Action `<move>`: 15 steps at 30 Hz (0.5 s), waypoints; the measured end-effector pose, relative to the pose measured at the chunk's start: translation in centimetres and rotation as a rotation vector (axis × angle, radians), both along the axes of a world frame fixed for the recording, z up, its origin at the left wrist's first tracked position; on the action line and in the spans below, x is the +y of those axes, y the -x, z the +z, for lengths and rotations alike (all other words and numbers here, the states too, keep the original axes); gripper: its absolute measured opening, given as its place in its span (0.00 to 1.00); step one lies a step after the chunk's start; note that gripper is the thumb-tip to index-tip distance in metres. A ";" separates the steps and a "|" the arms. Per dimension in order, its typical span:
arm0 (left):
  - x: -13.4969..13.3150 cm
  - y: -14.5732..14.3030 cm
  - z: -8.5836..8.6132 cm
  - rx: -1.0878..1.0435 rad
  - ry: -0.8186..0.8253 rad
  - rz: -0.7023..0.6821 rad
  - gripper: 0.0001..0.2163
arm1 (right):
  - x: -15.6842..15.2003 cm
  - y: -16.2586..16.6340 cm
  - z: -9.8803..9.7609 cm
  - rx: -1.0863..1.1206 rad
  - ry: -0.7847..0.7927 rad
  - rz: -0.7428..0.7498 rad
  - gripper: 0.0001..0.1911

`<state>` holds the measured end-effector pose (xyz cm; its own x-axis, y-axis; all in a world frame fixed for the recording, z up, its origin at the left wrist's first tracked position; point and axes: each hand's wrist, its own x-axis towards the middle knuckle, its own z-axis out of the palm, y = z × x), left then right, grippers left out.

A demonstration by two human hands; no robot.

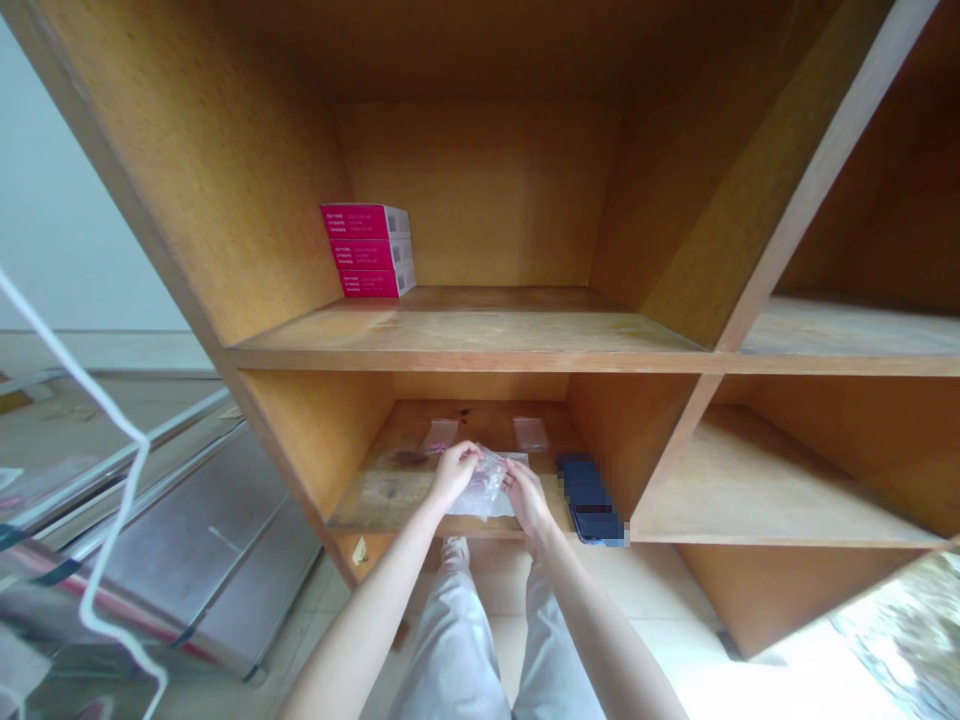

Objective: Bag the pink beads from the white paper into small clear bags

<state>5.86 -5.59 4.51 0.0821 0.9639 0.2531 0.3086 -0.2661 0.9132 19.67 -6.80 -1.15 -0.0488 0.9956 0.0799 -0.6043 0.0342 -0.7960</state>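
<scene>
Between my two hands is a crinkled clear plastic bag (489, 480), held over the lower shelf. My left hand (454, 474) pinches its left side, and my right hand (525, 492) grips its right side. Beneath the bag a white sheet (465, 505) lies at the shelf's front; the bag partly hides it. Behind my left hand lies a small clear packet (440, 434) with pink bits in it. Another flat clear packet (531, 434) rests farther back, behind my right hand. What the held bag contains, I cannot make out.
A stack of three pink boxes (367, 252) stands on the upper shelf at left. A dark blue phone-like object (589, 495) lies at the lower shelf's right front. Wooden dividers (667, 450) wall the compartment. Panels with metal frames (217, 530) lean at left.
</scene>
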 end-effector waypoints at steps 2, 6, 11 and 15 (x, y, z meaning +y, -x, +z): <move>0.1 0.2 -0.4 0.118 -0.028 -0.024 0.07 | -0.1 0.1 0.0 -0.043 -0.012 -0.013 0.09; 0.0 0.1 -0.5 0.262 -0.102 0.013 0.07 | -0.7 0.2 0.3 -0.122 -0.063 0.006 0.08; -1.0 -0.4 0.3 0.332 -0.214 0.097 0.07 | -0.8 0.2 0.5 -0.203 -0.129 0.078 0.09; -1.5 -0.8 0.6 0.386 -0.245 0.127 0.08 | -0.5 0.2 0.2 -0.118 -0.093 0.134 0.14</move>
<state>6.69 -7.08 5.15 0.1004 0.8883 0.4481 0.6574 -0.3973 0.6403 19.44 -7.34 -0.98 -0.1953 0.9682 0.1566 -0.5108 0.0359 -0.8590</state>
